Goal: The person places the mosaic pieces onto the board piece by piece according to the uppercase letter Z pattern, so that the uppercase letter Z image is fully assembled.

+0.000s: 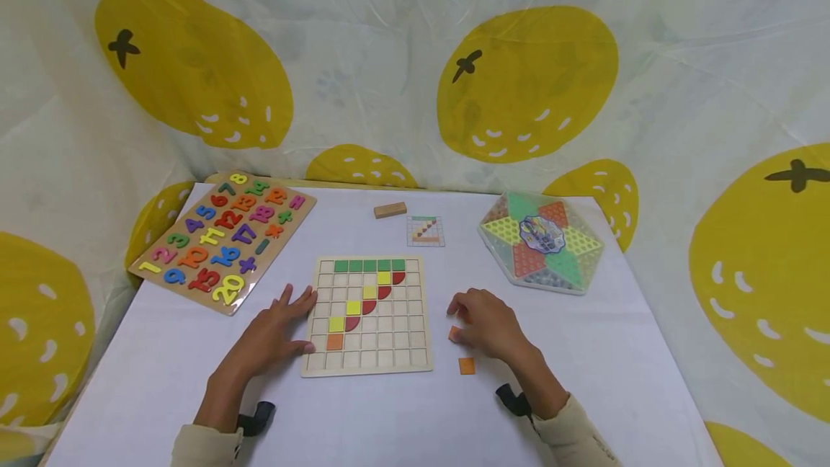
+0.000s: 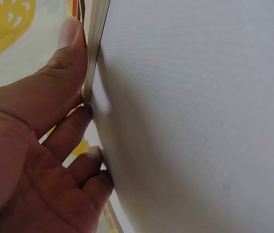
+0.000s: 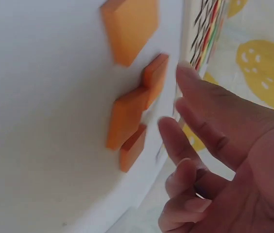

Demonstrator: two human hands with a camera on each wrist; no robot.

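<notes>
A square wooden grid board (image 1: 385, 341) lies in the middle of the table. It carries a row of green tiles (image 1: 369, 265), a diagonal of yellow squares (image 1: 353, 308) and dark red rounded tiles (image 1: 369, 307), and one orange square (image 1: 334, 341). My left hand (image 1: 272, 337) rests along the board's left edge, fingers spread, thumb at its rim in the left wrist view. Right of the board, my right hand (image 1: 488, 323) hovers over several orange square tiles (image 3: 127, 116). In the right wrist view its fingers are loosely bent, apart from the tiles, with nothing between them.
Behind the board lie a small printed pattern card (image 1: 426, 232) and a wooden block (image 1: 390, 210). A number puzzle board (image 1: 288, 229) sits at the back left, and a hexagonal star-patterned game box (image 1: 541, 243) at the back right. A fruit-print curtain (image 1: 376, 56) hangs behind the table.
</notes>
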